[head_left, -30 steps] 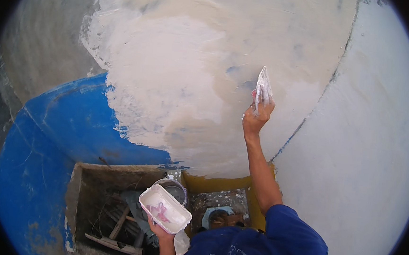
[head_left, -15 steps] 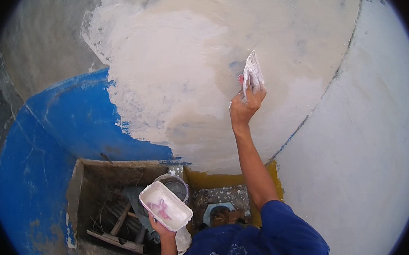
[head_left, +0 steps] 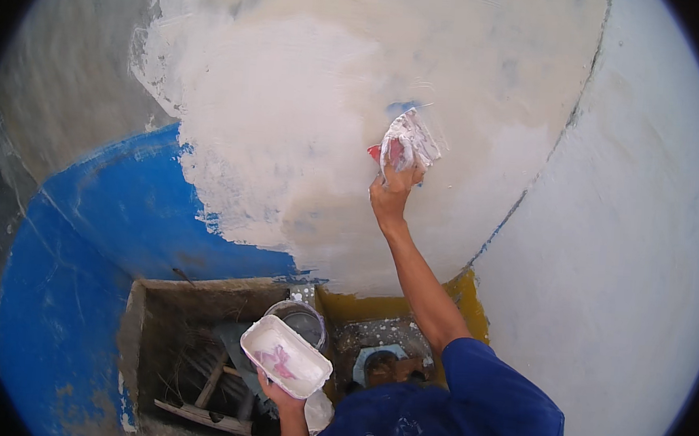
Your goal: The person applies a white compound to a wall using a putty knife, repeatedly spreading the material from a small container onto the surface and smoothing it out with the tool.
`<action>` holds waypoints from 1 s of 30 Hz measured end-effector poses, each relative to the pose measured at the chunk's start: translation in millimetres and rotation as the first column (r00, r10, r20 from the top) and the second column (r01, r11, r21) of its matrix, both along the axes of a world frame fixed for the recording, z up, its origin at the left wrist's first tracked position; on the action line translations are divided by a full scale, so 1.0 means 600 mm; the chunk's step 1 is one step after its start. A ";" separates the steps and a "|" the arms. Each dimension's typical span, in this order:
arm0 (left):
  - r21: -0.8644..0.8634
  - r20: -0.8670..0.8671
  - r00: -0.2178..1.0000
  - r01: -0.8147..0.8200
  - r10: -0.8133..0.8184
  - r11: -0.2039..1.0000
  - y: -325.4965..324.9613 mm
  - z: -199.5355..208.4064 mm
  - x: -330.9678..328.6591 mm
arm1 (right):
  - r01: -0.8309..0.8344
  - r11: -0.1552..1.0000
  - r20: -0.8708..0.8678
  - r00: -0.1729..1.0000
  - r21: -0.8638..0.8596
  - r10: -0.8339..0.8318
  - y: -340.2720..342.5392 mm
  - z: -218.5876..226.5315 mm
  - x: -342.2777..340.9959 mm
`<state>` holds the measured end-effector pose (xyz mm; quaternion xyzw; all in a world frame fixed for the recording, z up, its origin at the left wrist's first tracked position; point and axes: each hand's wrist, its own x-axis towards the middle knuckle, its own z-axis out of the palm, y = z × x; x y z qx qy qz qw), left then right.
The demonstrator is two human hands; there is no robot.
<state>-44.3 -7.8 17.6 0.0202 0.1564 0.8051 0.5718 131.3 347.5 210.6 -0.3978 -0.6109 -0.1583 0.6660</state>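
Observation:
My right hand (head_left: 396, 190) reaches up and grips a putty-smeared scraper (head_left: 414, 135) with a red part at its side. The scraper's blade lies against the partly coated wall (head_left: 293, 92), just below a small blue patch (head_left: 403, 107). White and beige putty covers the wall around it. Low in front of me, my left hand (head_left: 279, 393) is closed around the side of a white rectangular tub (head_left: 296, 345). Some white putty and a pinkish smear lie inside the tub. Part of the left hand's grip is hidden beneath it.
Bare blue paint (head_left: 124, 194) shows at the left, with grey concrete (head_left: 77, 61) above. A pale wall (head_left: 616, 237) meets the coated one at a corner on the right. Below, a concrete recess (head_left: 133, 324) holds wood pieces; a round bucket (head_left: 320, 313) stands behind the tub.
My right hand has moved left and slightly down, and the scraper has turned so its broad face shows. The left hand with the tub has barely moved.

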 end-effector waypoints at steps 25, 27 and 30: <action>-0.094 -0.075 0.993 -0.100 0.093 0.991 0.010 0.021 0.001 | -0.221 0.975 0.048 0.974 -0.012 0.221 -0.108 0.050 -0.078; -0.067 -0.034 0.997 -0.068 0.066 0.995 0.011 0.013 -0.004 | -0.305 0.951 0.054 0.950 -0.048 0.308 -0.111 0.048 -0.079; -0.027 0.038 0.998 -0.050 0.051 0.998 0.006 0.000 -0.014 | -0.288 0.952 -0.072 0.953 0.101 0.296 -0.084 0.067 -0.045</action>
